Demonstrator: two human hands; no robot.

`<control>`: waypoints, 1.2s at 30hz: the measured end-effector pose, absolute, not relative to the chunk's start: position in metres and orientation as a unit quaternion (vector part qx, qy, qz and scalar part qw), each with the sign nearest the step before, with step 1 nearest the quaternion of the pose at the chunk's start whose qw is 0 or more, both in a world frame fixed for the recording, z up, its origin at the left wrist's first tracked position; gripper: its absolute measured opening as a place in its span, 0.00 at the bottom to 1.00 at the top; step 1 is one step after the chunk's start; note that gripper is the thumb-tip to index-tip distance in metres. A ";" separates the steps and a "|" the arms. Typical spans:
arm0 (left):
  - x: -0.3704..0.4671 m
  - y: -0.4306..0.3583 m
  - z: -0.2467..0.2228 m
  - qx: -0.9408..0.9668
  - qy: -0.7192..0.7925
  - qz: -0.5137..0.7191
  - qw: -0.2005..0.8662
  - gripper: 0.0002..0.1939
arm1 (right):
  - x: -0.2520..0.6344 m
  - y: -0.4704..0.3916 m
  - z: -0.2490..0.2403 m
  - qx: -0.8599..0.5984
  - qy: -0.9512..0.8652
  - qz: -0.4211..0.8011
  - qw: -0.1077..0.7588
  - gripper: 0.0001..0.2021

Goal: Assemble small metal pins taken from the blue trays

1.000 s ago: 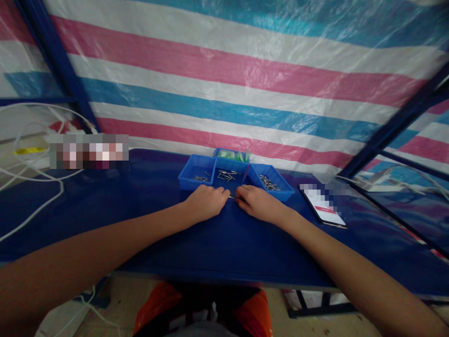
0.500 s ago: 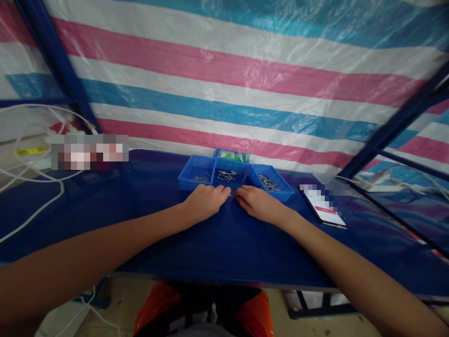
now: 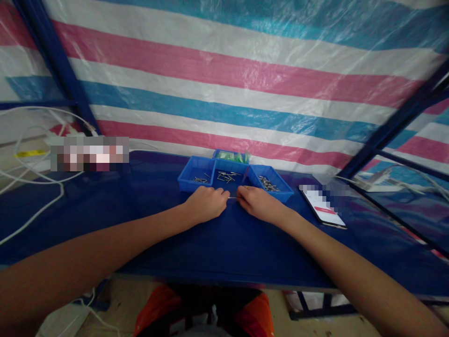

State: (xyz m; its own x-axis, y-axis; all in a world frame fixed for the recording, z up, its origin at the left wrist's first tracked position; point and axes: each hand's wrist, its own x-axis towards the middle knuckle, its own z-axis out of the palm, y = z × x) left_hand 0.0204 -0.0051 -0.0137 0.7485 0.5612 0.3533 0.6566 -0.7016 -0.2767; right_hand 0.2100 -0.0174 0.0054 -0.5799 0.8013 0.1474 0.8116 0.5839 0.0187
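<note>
Between my hands a thin metal pin (image 3: 232, 197) lies level, one end in the fingers of each hand. My left hand (image 3: 207, 203) is closed on its left end, in front of the left blue bin (image 3: 189, 174), which holds a few metal pins. Closed on the right end is my right hand (image 3: 257, 201), beside the right blue bin (image 3: 286, 191) with several metal pins inside. Behind the hands, several loose pins (image 3: 226, 177) lie between the two bins. My fingers hide the ends of the held pin.
A back blue bin (image 3: 229, 164) holds green pieces. On the blue table (image 3: 217, 252), a phone (image 3: 324, 208) lies at the right. White cables (image 3: 63, 196) and a blurred-out patch are at the left. A striped sheet (image 3: 224, 89) hangs behind.
My hands have moved slightly apart, and more of the thin pin shows between them. The bins and phone stay where they were.
</note>
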 end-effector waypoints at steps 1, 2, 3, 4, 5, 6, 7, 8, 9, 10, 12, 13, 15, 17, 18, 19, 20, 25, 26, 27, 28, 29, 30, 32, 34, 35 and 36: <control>0.020 -0.005 -0.014 -0.915 -0.334 -0.121 0.194 0.09 | 0.210 -0.017 0.005 -0.455 -0.888 -0.040 0.060 0.03; 0.020 -0.005 -0.013 -0.915 -0.335 -0.120 0.192 0.09 | 0.210 -0.017 0.005 -0.454 -0.888 -0.037 0.060 0.03; 0.020 -0.005 -0.013 -0.915 -0.336 -0.119 0.192 0.08 | 0.210 -0.017 0.005 -0.453 -0.889 -0.035 0.060 0.02; 0.020 -0.005 -0.014 -0.914 -0.337 -0.119 0.191 0.08 | 0.210 -0.017 0.005 -0.452 -0.889 -0.034 0.062 0.02; 0.020 -0.005 -0.014 -0.914 -0.338 -0.119 0.191 0.08 | 0.210 -0.017 0.005 -0.452 -0.889 -0.033 0.063 0.02; 0.020 -0.004 -0.014 -0.914 -0.338 -0.118 0.191 0.07 | 0.210 -0.017 0.004 -0.452 -0.889 -0.033 0.063 0.02; 0.020 -0.004 -0.014 -0.914 -0.338 -0.117 0.192 0.07 | 0.210 -0.016 0.004 -0.452 -0.889 -0.033 0.062 0.02; 0.020 -0.004 -0.015 -0.914 -0.338 -0.116 0.194 0.06 | 0.210 -0.016 0.004 -0.453 -0.889 -0.033 0.060 0.02; 0.019 -0.004 -0.015 -0.913 -0.338 -0.115 0.196 0.06 | 0.210 -0.016 0.004 -0.454 -0.888 -0.033 0.058 0.02; 0.019 -0.004 -0.015 -0.913 -0.338 -0.113 0.199 0.06 | 0.210 -0.016 0.005 -0.455 -0.888 -0.033 0.056 0.02; 0.019 -0.004 -0.016 -0.912 -0.340 -0.111 0.202 0.06 | 0.210 -0.017 0.005 -0.454 -0.889 -0.032 0.055 0.02; 0.019 -0.004 -0.016 -0.912 -0.340 -0.111 0.203 0.06 | 0.210 -0.017 0.005 -0.453 -0.889 -0.031 0.055 0.02; 0.019 -0.004 -0.016 -0.911 -0.341 -0.110 0.202 0.06 | 0.210 -0.017 0.006 -0.450 -0.890 -0.031 0.058 0.02; 0.019 -0.004 -0.017 -0.911 -0.341 -0.111 0.202 0.06 | 0.210 -0.017 0.005 -0.448 -0.891 -0.033 0.064 0.02; 0.019 -0.004 -0.016 -0.911 -0.341 -0.111 0.202 0.06 | 0.210 -0.017 0.005 -0.448 -0.891 -0.035 0.065 0.03; 0.019 -0.004 -0.016 -0.912 -0.340 -0.110 0.202 0.06 | 0.211 -0.017 0.004 -0.447 -0.892 -0.036 0.065 0.03; 0.019 -0.004 -0.016 -0.911 -0.341 -0.110 0.203 0.06 | 0.211 -0.017 0.004 -0.445 -0.892 -0.038 0.065 0.02; 0.020 -0.006 -0.013 -0.910 -0.346 -0.095 0.206 0.07 | 0.210 -0.016 0.003 -0.443 -0.893 -0.053 0.066 0.03; 0.020 -0.006 -0.013 -0.910 -0.347 -0.093 0.207 0.07 | 0.210 -0.016 0.002 -0.444 -0.892 -0.056 0.066 0.04; 0.020 -0.006 -0.014 -0.910 -0.346 -0.091 0.209 0.08 | 0.210 -0.016 0.002 -0.443 -0.892 -0.057 0.067 0.04; 0.020 -0.006 -0.014 -0.909 -0.345 -0.091 0.213 0.08 | 0.210 -0.016 0.002 -0.440 -0.893 -0.058 0.068 0.05; 0.020 -0.006 -0.015 -0.908 -0.346 -0.091 0.218 0.08 | 0.210 -0.016 0.002 -0.438 -0.894 -0.058 0.070 0.05; 0.020 -0.006 -0.016 -0.906 -0.347 -0.092 0.224 0.08 | 0.210 -0.016 0.002 -0.436 -0.895 -0.058 0.072 0.06; 0.020 -0.006 -0.017 -0.902 -0.352 -0.092 0.232 0.09 | 0.211 -0.016 0.002 -0.434 -0.896 -0.054 0.075 0.06; 0.020 -0.006 -0.018 -0.898 -0.359 -0.094 0.236 0.09 | 0.212 -0.016 0.002 -0.436 -0.895 -0.052 0.073 0.06; 0.020 -0.005 -0.018 -0.897 -0.361 -0.096 0.237 0.09 | 0.212 -0.016 0.002 -0.437 -0.895 -0.053 0.071 0.06; 0.020 -0.005 -0.017 -0.895 -0.362 -0.099 0.239 0.08 | 0.212 -0.016 0.002 -0.438 -0.895 -0.054 0.069 0.06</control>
